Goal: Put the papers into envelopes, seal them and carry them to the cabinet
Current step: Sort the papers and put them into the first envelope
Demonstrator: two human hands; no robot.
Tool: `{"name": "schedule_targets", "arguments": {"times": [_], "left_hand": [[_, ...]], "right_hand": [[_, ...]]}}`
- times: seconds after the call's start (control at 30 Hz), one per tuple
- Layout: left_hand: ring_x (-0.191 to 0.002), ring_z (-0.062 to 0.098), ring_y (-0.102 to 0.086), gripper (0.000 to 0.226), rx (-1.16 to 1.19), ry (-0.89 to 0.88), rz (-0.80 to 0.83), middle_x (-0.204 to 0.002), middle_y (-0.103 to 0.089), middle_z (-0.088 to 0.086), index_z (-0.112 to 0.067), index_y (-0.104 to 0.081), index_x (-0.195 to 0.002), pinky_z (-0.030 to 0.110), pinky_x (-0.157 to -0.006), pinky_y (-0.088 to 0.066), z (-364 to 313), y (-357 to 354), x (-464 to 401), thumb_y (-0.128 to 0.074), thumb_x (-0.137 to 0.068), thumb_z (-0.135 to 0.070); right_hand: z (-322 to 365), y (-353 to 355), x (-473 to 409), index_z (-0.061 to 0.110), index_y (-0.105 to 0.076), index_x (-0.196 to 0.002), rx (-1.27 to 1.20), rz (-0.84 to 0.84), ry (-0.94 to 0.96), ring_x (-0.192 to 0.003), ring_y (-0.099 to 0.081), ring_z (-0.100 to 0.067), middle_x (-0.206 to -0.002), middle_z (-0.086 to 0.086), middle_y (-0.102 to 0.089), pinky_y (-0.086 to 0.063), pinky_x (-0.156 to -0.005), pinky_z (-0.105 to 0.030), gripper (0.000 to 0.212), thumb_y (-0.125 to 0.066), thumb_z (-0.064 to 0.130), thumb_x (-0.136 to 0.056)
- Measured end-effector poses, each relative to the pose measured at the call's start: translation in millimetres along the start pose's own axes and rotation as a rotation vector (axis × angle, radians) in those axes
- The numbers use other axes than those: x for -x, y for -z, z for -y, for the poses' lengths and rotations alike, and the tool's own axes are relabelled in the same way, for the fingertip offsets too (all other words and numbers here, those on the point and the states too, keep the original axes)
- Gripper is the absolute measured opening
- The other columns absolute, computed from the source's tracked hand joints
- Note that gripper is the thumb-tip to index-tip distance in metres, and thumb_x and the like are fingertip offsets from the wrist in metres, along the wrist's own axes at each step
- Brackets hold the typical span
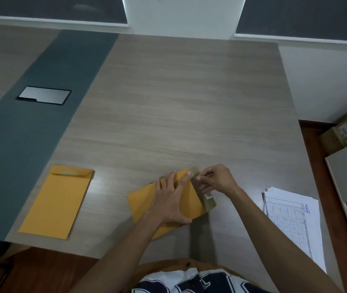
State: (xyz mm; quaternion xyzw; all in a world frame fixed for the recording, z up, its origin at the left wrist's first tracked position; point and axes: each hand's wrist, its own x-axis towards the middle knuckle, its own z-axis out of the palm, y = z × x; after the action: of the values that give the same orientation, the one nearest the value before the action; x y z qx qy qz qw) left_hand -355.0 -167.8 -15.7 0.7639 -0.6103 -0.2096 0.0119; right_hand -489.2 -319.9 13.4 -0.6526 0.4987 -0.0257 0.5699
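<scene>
— Where's the yellow paper envelope (pixel 191 199)?
— On the wood-grain surface (pixel 168 102) — left hand (pixel 171 200) flat on it, fingers spread; right hand (pixel 217 178) fingers pinch its flap strip.

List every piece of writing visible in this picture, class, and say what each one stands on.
Printed sheets: gridded form with a blue heading, too small to read.
Cardboard box: label stickers, blurred, unreadable.
Person's shirt: large dark letters, cut off, unreadable.
Both envelopes: no writing visible.
</scene>
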Motion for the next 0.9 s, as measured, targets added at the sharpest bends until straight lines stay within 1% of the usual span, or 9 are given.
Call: {"name": "schedule_targets", "arguments": {"times": [0.07,0.17,0.23,0.33,0.43,0.5,0.57,0.73,0.9], "left_hand": [[-0.149,0.034,-0.002,0.142,-0.045,0.025,0.050,-0.160,-0.004,0.016,-0.036,0.015,-0.152,0.065,-0.113,-0.016,6.2,-5.7,-4.6,-0.077,-0.051,-0.075],[-0.149,0.036,0.002,0.137,-0.129,0.053,0.127,-0.161,0.001,0.017,-0.032,0.008,-0.154,0.067,-0.113,-0.012,11.3,-13.6,-11.2,-0.071,-0.053,-0.081],[-0.149,0.037,0.005,0.131,-0.175,0.060,0.159,-0.162,0.005,0.017,-0.030,0.001,-0.155,0.067,-0.112,-0.011,10.7,-17.8,-15.6,-0.062,-0.056,-0.087],[-0.149,0.035,0.003,0.109,-0.157,0.073,0.094,-0.164,0.007,0.007,-0.030,-0.018,-0.153,0.068,-0.109,-0.016,7.3,-20.8,-23.2,-0.049,-0.066,-0.089],[-0.150,0.030,-0.002,0.095,-0.191,0.062,0.080,-0.165,0.002,-0.002,-0.027,-0.026,-0.150,0.067,-0.106,-0.024,6.1,-22.9,-31.6,-0.055,-0.076,-0.079],[-0.150,0.029,-0.002,0.096,-0.185,0.077,0.099,-0.165,-0.001,-0.004,-0.027,-0.026,-0.151,0.067,-0.106,-0.025,6.8,-23.4,-35.0,-0.057,-0.075,-0.078],[-0.151,0.028,-0.002,0.097,-0.182,0.080,0.104,-0.165,-0.002,-0.005,-0.028,-0.025,-0.151,0.066,-0.107,-0.025,7.2,-24.2,-35.7,-0.057,-0.074,-0.079],[-0.151,0.028,-0.003,0.098,-0.196,0.086,0.099,-0.165,-0.002,-0.005,-0.028,-0.026,-0.151,0.066,-0.106,-0.025,8.1,-27.4,-37.2,-0.055,-0.074,-0.081],[-0.151,0.028,-0.002,0.098,-0.184,0.081,0.111,-0.166,0.000,-0.005,-0.027,-0.024,-0.152,0.067,-0.107,-0.024,8.5,-26.4,-37.4,-0.054,-0.075,-0.080]], "right_hand": [[-15.0,-2.5,-3.9,0.002,-0.074,-0.091,0.132,-0.085,0.034,-0.066,-0.071,-0.021,-0.080,-0.015,-0.073,-0.061,-0.062,-0.031,0.011,-0.075,0.010,-0.083],[-37.1,-13.0,-6.5,0.013,-0.077,-0.097,0.460,-0.042,0.120,-0.080,-0.066,-0.010,-0.092,-0.003,-0.074,-0.050,-0.075,-0.016,0.017,-0.076,0.018,-0.081],[-44.3,-20.3,-7.4,0.014,-0.076,-0.095,0.537,-0.034,0.167,-0.079,-0.062,-0.009,-0.087,0.000,-0.070,-0.044,-0.072,-0.015,0.014,-0.074,0.019,-0.082],[-43.1,-27.8,-10.2,0.011,-0.073,-0.092,0.571,-0.086,0.210,-0.082,-0.061,-0.017,-0.087,-0.001,-0.059,-0.045,-0.071,-0.022,0.009,-0.071,0.016,-0.085],[-39.5,-32.9,-14.4,0.014,-0.067,-0.108,0.590,-0.108,0.229,-0.083,-0.058,-0.021,-0.095,-0.005,-0.056,-0.048,-0.074,-0.030,0.025,-0.072,0.012,-0.083],[-38.0,-33.9,-18.0,0.020,-0.064,-0.117,0.580,-0.090,0.227,-0.079,-0.052,-0.016,-0.093,-0.002,-0.051,-0.043,-0.073,-0.026,0.037,-0.072,0.011,-0.082],[-38.2,-33.1,-21.1,0.022,-0.064,-0.118,0.561,-0.089,0.227,-0.079,-0.050,-0.014,-0.092,-0.001,-0.050,-0.040,-0.074,-0.023,0.040,-0.073,0.012,-0.081],[-41.8,-31.6,-26.9,0.017,-0.067,-0.110,0.513,-0.121,0.231,-0.077,-0.052,-0.013,-0.090,-0.001,-0.053,-0.038,-0.071,-0.020,0.030,-0.074,0.012,-0.081],[-40.2,-32.0,-33.0,0.016,-0.067,-0.103,0.498,-0.136,0.229,-0.077,-0.052,-0.015,-0.088,-0.002,-0.056,-0.038,-0.070,-0.022,0.021,-0.072,0.012,-0.083]]}}
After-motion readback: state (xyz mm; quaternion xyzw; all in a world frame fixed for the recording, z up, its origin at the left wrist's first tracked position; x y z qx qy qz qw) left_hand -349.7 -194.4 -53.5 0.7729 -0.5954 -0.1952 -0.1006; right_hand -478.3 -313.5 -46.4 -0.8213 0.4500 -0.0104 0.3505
